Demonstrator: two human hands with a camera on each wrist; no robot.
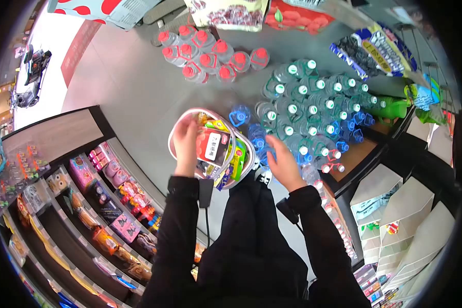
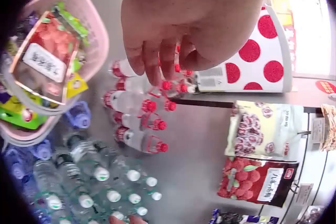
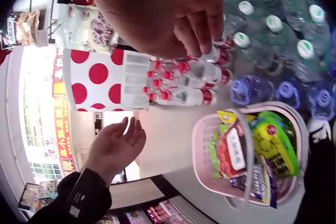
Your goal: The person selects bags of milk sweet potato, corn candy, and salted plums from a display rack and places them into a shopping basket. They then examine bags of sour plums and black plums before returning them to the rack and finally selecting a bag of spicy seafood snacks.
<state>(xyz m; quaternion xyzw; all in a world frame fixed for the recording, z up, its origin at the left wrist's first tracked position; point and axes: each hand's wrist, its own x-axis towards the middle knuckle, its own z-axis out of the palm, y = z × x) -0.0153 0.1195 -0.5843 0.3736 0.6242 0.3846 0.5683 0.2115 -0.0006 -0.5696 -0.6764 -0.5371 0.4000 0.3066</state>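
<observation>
A pink plastic basket [image 1: 171,137] with looped handles sits on the floor before the person's feet, filled with snack packs. On top lies a red and black pouch [image 2: 48,58] with a white label. A green pack [image 3: 277,153] and a purple pack [image 3: 266,183] lean beside it. The left hand [image 1: 185,146] overlaps the basket's left side in the head view; the right wrist view shows this hand raised apart from it, fingers loosely bent, nothing held. Right of the basket, the right hand [image 1: 285,163] hovers near blue-capped bottles [image 1: 256,134], its fingers relaxed and holding nothing.
Many green-banded water bottles [image 1: 313,109] stand right of the basket. Red-capped bottles [image 1: 209,60] are grouped farther ahead. Hanging snack bags [image 1: 226,14] line the front. A low shelf of packaged goods [image 1: 108,205] runs along the left; another rack [image 1: 390,205] stands right.
</observation>
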